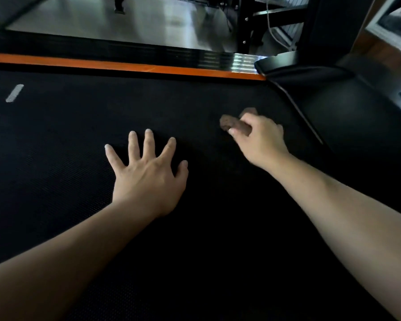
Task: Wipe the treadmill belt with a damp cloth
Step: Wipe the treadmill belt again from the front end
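The black textured treadmill belt (67, 140) fills most of the view. My left hand (148, 174) lies flat on it near the middle, palm down, fingers spread, holding nothing. To its right, my right hand (259, 140) is closed around a small bunched brown cloth (229, 123), which presses on the belt close to the motor cover. Most of the cloth is hidden under my fingers.
An orange side stripe (125, 66) and a black ribbed side rail (102, 48) border the belt's far edge. The black motor cover (333, 105) and upright (329, 26) rise at the right. Grey floor (125, 19) and a black metal frame (245, 26) lie beyond.
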Motion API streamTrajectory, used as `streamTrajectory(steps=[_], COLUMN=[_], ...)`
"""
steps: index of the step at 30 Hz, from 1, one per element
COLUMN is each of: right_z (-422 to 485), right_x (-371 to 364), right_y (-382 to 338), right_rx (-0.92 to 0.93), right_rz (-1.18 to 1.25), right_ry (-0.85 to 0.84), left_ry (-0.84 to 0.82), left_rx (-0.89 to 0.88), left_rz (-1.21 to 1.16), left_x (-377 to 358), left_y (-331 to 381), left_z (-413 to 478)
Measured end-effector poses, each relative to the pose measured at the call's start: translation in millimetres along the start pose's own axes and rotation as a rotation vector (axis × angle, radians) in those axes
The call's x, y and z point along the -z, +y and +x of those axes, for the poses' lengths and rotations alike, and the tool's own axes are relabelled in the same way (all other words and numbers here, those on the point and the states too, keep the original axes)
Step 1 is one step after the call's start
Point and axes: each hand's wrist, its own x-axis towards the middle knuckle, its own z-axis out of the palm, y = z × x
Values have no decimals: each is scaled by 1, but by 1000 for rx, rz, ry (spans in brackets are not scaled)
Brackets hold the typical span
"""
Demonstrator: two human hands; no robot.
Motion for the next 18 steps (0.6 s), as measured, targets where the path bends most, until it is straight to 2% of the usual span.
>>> streamTrajectory(steps=[2, 5, 7, 9, 12, 13, 15, 18], right_z=[0, 17, 15, -1, -40, -44, -37, -30], right_x=[13, 29, 33, 24, 18, 21, 35, 48], right_y=[15, 61, 65, 45, 17, 19, 39, 61], right_rx=[-17, -327, -404, -319, -87, -59, -163, -435], right_rz=[-116, -163, -131, -101, -8, -44, -124, -74], right_ry=[21, 69, 79, 70, -12, -21, -1, 46], left_ry=[1, 0, 4, 6, 5, 5, 12, 24], left_rx=[1, -4, -5, -7, -3, -3, -8, -3], left_rz=[-8, 0, 3, 10, 13, 9, 2, 0], left_x=[0, 0, -1, -1, -2, -2, -2, -2], left_y=[1, 1, 1, 1, 0, -1, -1, -2], left_z=[0, 1, 2, 2, 2, 1, 0, -1])
